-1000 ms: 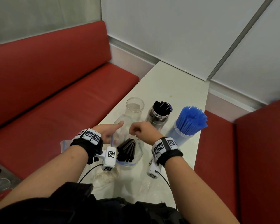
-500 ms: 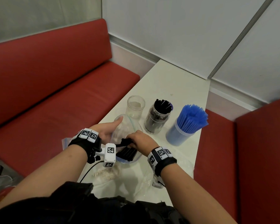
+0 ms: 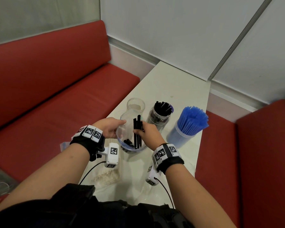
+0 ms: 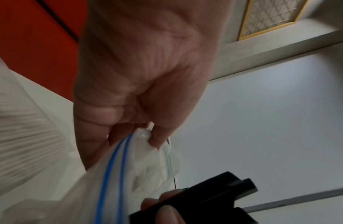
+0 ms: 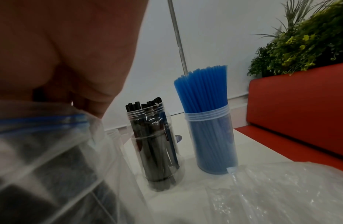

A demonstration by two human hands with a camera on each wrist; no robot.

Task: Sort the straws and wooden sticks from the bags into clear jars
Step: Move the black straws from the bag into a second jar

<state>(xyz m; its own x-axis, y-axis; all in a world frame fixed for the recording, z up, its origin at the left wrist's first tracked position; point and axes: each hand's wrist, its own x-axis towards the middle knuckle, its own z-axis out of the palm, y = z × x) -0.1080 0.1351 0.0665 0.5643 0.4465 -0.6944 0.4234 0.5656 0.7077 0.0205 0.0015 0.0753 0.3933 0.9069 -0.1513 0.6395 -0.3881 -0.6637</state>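
Note:
My left hand point(image 3: 109, 129) pinches the rim of a clear zip bag point(image 3: 124, 137) with a blue seal point(image 4: 111, 163) and holds its mouth wide. My right hand point(image 3: 146, 131) grips a few black straws point(image 3: 137, 129) upright, half lifted out of the bag. More black straws point(image 3: 128, 143) lie in the bag's bottom. Behind stand a jar of black straws point(image 3: 161, 114), a jar of blue straws point(image 3: 187, 127) and an empty clear jar point(image 3: 135, 106). In the right wrist view the black-straw jar point(image 5: 157, 144) and the blue-straw jar point(image 5: 210, 136) stand side by side.
Wooden sticks in a clear bag point(image 3: 106, 176) lie on the white table point(image 3: 179, 86) near my body. An empty crumpled bag point(image 5: 281, 189) lies at the right front. Red bench seats point(image 3: 64, 104) flank the table on both sides.
My right hand reached into the bag, took hold of a few black straws and lifted them upright. My left hand kept the bag's mouth open.

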